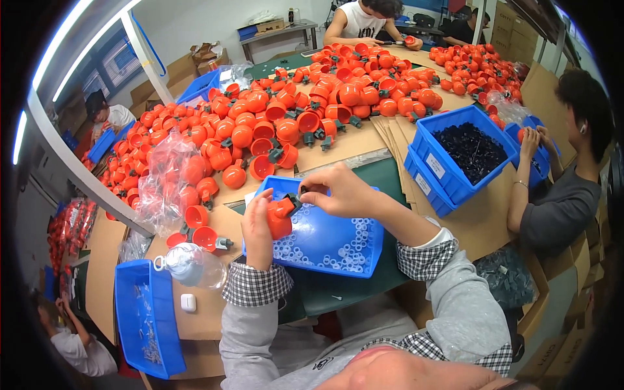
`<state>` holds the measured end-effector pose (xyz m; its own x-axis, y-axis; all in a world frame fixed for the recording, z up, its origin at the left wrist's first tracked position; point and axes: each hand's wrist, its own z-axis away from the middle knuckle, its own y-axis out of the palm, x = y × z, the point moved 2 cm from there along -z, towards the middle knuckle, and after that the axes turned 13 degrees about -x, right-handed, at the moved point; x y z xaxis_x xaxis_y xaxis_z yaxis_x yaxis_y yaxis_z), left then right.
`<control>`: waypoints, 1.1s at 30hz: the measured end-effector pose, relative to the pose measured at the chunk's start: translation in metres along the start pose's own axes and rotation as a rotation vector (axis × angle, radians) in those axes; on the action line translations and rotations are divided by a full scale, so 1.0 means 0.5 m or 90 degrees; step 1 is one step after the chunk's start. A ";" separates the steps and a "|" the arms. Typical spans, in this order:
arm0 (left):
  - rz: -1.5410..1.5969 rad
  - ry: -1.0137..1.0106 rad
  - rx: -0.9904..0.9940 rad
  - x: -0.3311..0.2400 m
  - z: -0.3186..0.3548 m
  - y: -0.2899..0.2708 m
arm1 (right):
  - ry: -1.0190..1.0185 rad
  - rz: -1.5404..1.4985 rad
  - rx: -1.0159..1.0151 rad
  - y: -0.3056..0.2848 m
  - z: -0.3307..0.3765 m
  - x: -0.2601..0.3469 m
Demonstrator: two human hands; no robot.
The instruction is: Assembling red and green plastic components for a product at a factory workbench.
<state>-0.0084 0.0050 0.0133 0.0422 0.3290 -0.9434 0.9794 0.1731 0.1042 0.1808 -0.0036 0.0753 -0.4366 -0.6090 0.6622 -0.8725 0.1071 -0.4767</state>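
Currently, an orange cup-shaped plastic part is gripped in the left hand, whose fingers are closed around its body, and it is held just above the near-left corner of a shallow blue tray. The right hand is brought in from the right, its fingertips pinched together on a small dark fitting at the top of the part; whether the fitting is already seated cannot be told. The tray bottom is scattered with small pale rings. A large heap of similar orange parts is spread over cardboard beyond the tray, and a deep blue bin of small black pieces is placed to the right. A clear plastic bottle lies on its side to the left of the tray, near two loose orange cups. Several risks are judged from this position. If the fitting is pressed in at an angle, it could jam or be dropped among the rings, where it would be hard to recover. If the left-hand grip is loosened while force is applied from above, the smooth round part could be twisted out and dropped into the tray, and the rings scattered. The heap just behind the tray could also be disturbed by a wide elbow movement.
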 end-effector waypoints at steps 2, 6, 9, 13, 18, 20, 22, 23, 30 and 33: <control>0.087 -0.166 0.025 0.012 -0.004 0.004 | -0.045 -0.004 -0.040 -0.006 0.002 -0.002; 0.053 -0.465 0.179 0.003 -0.011 -0.017 | -0.030 -0.014 -0.054 -0.017 -0.003 0.008; 0.074 -0.355 0.207 0.037 -0.033 -0.045 | 0.058 -0.053 -0.014 -0.020 -0.013 -0.003; 0.027 0.169 0.080 -0.035 -0.006 0.005 | 0.262 -0.319 0.017 -0.020 -0.021 -0.049; 0.014 0.337 0.078 -0.067 0.012 0.016 | 0.281 -0.378 0.000 -0.023 -0.019 -0.060; 0.323 -0.089 -0.017 -0.052 0.008 0.014 | 0.261 -0.394 -0.020 -0.018 -0.015 -0.059; 0.187 -0.144 -0.046 -0.012 -0.016 -0.025 | 0.174 -0.378 -0.031 -0.005 -0.015 -0.046; 0.110 -0.264 0.075 0.013 -0.027 -0.049 | 0.173 -0.379 -0.030 -0.004 -0.016 -0.044; 0.158 -0.048 0.139 -0.081 0.000 0.003 | 0.291 -0.385 -0.025 -0.031 -0.022 -0.057; 0.232 0.022 0.151 -0.066 -0.011 -0.010 | 0.314 -0.393 -0.036 -0.032 -0.022 -0.068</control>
<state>-0.0158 -0.0014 0.0456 0.3914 0.3611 -0.8464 0.9199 -0.1769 0.3499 0.2072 0.0240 0.0664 0.0953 -0.1535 0.9835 -0.9926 -0.0891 0.0823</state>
